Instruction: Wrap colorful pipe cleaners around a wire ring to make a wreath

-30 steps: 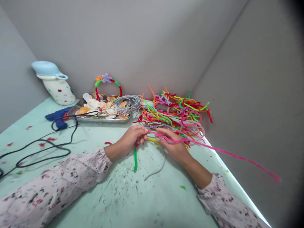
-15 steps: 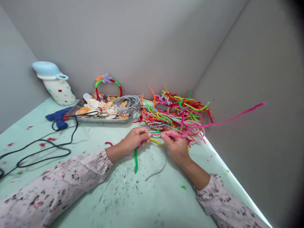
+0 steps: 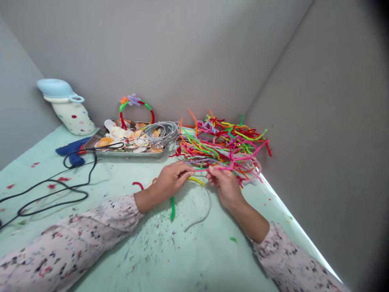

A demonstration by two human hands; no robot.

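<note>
- Head view: I see my left hand [image 3: 170,179] and right hand [image 3: 224,183] meeting at the near edge of a heap of coloured pipe cleaners [image 3: 223,142] on a pale green table [image 3: 194,259]
- Left fingers are pressed together in a pinch on a pink pipe cleaner [image 3: 201,168]; right fingertips pinch the same strand just beside them
- A grey headband [image 3: 204,211], part wrapped in green and yellow, lies under my hands
- Far left: a metal tray of shells [image 3: 127,142], a blue glue gun [image 3: 71,149], a dotted white jug [image 3: 68,109]
- No readable writing anywhere
</note>
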